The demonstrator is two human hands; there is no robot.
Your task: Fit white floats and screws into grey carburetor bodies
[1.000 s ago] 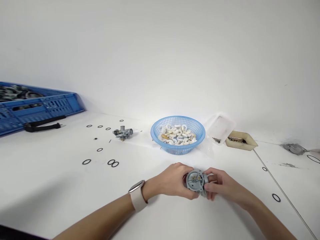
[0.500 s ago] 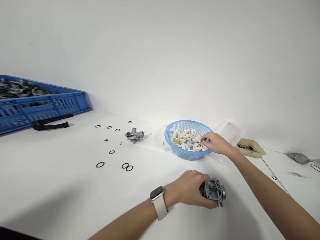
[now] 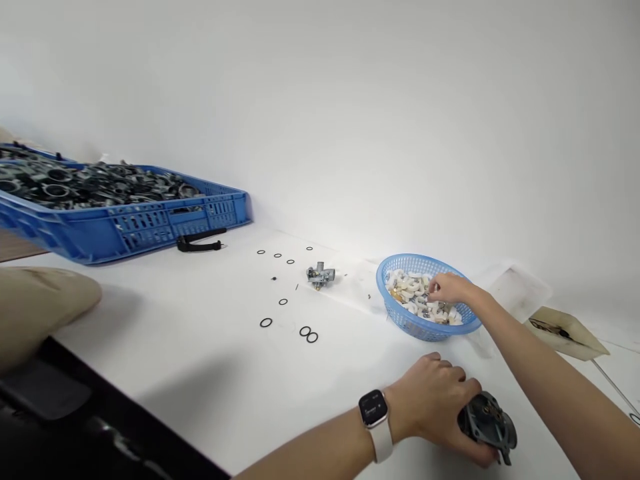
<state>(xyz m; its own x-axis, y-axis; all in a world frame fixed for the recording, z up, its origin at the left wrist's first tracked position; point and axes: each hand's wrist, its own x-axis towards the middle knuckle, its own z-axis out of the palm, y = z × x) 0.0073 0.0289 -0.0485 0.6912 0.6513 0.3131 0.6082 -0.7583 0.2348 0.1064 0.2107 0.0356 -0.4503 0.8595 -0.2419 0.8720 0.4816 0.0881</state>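
Observation:
My left hand (image 3: 435, 403) is wrapped round a grey metal carburetor (image 3: 493, 423), held low over the front of the table with its open underside and brass parts showing. My right hand (image 3: 453, 288) reaches into a blue plastic basket (image 3: 407, 323) of white C-shaped plastic pieces (image 3: 407, 285) mixed with small metal bits. Its fingers are bent together among the pieces; what they pinch, if anything, is hidden. Left of the basket, a second, smaller-looking carburetor (image 3: 320, 275) rests on the white table.
Several black rubber rings (image 3: 266, 323) lie about the table. A blue crate (image 3: 115, 233) full of metal parts stands at the left, a black strap (image 3: 200, 245) before it. Right of the basket are a clear plastic tray (image 3: 520, 290) and a beige container (image 3: 575, 337). Beige cloth (image 3: 45, 307) intrudes at left.
The view has turned left, so the table's things appear farther right. Within the basket my right hand has shifted from the right rim towards the middle. My left hand still grips the carburetor.

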